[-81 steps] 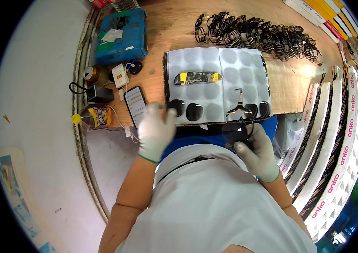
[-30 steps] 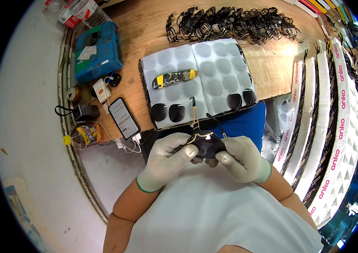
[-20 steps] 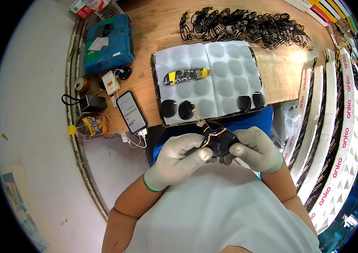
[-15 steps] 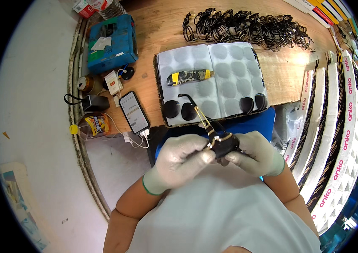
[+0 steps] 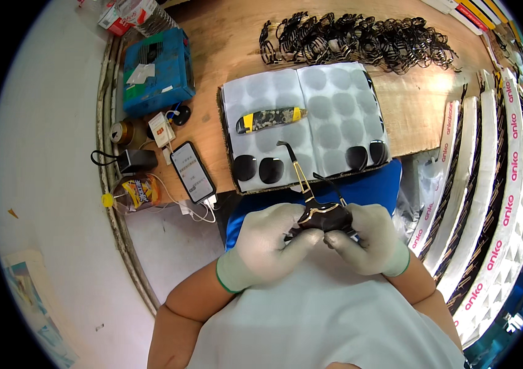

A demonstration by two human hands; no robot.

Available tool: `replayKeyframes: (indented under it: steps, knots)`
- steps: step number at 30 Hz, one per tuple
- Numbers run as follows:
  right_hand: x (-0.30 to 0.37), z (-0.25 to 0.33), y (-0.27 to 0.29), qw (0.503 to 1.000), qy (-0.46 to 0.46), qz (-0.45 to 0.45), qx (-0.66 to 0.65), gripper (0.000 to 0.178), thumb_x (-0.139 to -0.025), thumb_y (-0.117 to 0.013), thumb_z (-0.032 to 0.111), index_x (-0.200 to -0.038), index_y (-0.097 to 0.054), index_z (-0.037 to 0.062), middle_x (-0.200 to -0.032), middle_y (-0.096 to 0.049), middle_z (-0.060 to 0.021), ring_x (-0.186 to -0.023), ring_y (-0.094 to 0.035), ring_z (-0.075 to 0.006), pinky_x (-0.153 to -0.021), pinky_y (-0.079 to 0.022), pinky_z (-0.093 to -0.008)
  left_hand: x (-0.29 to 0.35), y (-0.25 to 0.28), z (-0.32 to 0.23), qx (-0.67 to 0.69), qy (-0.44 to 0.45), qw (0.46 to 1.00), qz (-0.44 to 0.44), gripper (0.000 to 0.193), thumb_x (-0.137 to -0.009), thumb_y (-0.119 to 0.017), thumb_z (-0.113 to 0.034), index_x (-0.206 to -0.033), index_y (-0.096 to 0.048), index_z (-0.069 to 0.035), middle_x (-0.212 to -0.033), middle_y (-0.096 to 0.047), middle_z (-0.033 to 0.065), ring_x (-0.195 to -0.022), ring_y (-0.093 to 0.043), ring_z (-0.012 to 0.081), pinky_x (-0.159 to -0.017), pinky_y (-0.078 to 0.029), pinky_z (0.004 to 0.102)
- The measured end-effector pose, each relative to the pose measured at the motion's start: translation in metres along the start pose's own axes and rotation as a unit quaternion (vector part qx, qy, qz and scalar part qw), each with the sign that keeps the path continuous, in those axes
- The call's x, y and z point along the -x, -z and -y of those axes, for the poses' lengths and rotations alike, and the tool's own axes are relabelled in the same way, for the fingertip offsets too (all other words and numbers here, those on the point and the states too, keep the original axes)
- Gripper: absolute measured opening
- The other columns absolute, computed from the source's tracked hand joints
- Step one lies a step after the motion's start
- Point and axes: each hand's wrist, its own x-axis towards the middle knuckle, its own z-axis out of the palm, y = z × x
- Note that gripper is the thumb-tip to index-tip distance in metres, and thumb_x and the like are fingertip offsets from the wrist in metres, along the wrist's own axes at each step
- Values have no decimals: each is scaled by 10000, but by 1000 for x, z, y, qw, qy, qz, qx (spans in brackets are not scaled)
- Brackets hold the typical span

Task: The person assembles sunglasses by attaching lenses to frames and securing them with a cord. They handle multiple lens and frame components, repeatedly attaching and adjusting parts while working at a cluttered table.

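Both my hands wear white gloves with green cuffs and close on one pair of sunglasses [image 5: 329,216], black and gold with dark lenses. My left hand [image 5: 274,240] grips its left side, thumb pressed low on the lens. On the right side, my right hand [image 5: 372,240] pinches it, thumb close to the other thumb. The temple arms point away from me over the edge of a shallow box [image 5: 227,141]. Dark loose lenses [image 5: 271,170] lie along the box's near edge on white paper [image 5: 323,132]. A black-and-yellow tool, perhaps a cutter [image 5: 271,119], lies on that paper.
A pile of black and gold spectacle frames [image 5: 360,40] lies at the back of the wooden table [image 5: 218,67]. On the left are a blue box [image 5: 158,71], a phone [image 5: 192,172] with cables, and a bottle [image 5: 141,192]. White racks [image 5: 489,209] of frames stand on the right.
The sunglasses have turned in my hands, so their front edge now faces up more and the temples reach more directly away. Both hands have come slightly nearer my body.
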Motion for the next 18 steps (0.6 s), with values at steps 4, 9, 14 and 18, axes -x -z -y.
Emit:
replayKeyframes:
  steps: [4,9,14,18]
  knots:
    - [-12,-12,20,981,30,131,-138,263,-926,-692,217,-1008,-669,-32,-785,-638,-186,-658,-617,-372,-593,-474,-413,-10,15,12,21,-1,997,77,211,-855,-802,-91,-948,-640,7,-775,-640,123,-629,-617,228,-579,-491,323]
    - [-11,-34,44,938,-2,264,-226,362,-945,-620,208,-1216,-679,-26,-879,-686,-177,-730,-654,-370,-695,-525,-417,-27,24,12,113,65,987,94,177,-841,-797,-126,-882,-670,-11,-731,-622,52,-620,-525,116,-556,-405,288]
    - [-4,-42,62,992,-20,25,124,318,-877,-594,0,-1184,-662,-48,-957,-692,-236,-859,-688,-407,-797,-553,-423,-19,20,43,9,189,982,10,299,-887,-760,-188,-1105,-714,10,-913,-744,123,-815,-717,177,-782,-572,312]
    - [-14,-108,98,953,-141,-165,212,304,-902,-566,-22,-1193,-656,-17,-1046,-707,-250,-976,-705,-405,-868,-548,-446,22,43,96,-149,245,944,-162,291,-916,-741,-205,-1111,-715,10,-920,-748,110,-808,-699,152,-760,-575,309]
